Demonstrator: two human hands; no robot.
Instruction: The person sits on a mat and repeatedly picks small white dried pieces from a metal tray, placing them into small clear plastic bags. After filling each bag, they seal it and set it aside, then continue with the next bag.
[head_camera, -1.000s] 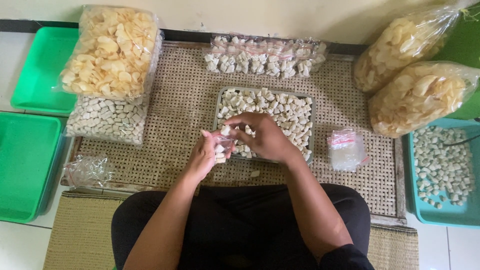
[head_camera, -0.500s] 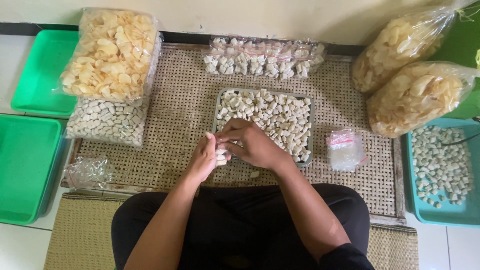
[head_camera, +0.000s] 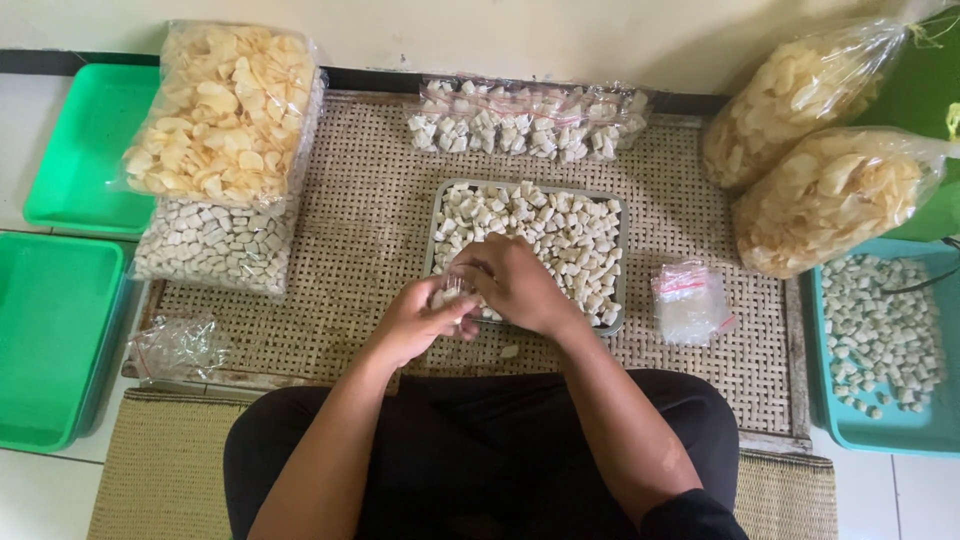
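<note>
A grey tray (head_camera: 618, 262) full of small white cracker pieces sits in the middle of a woven mat. At its near left corner my left hand (head_camera: 412, 322) holds a small clear plastic bag (head_camera: 447, 291) partly filled with pieces. My right hand (head_camera: 515, 283) rests over the tray's near edge, fingers curled against the bag's mouth; what its fingers pinch is hidden. One loose white piece (head_camera: 509, 351) lies on the mat by my knees.
Filled small bags (head_camera: 528, 120) lie in a row behind the tray. A stack of empty clear bags (head_camera: 688, 303) is right of it, another bunch (head_camera: 178, 346) at left. Large chip bags (head_camera: 226, 112) (head_camera: 835, 198), green trays (head_camera: 55, 330) and a teal tray (head_camera: 880, 350) with pieces flank the mat.
My right hand has moved from the tray's middle down to the bag in my left hand. Both hands have shifted slightly toward the tray's near left corner.
</note>
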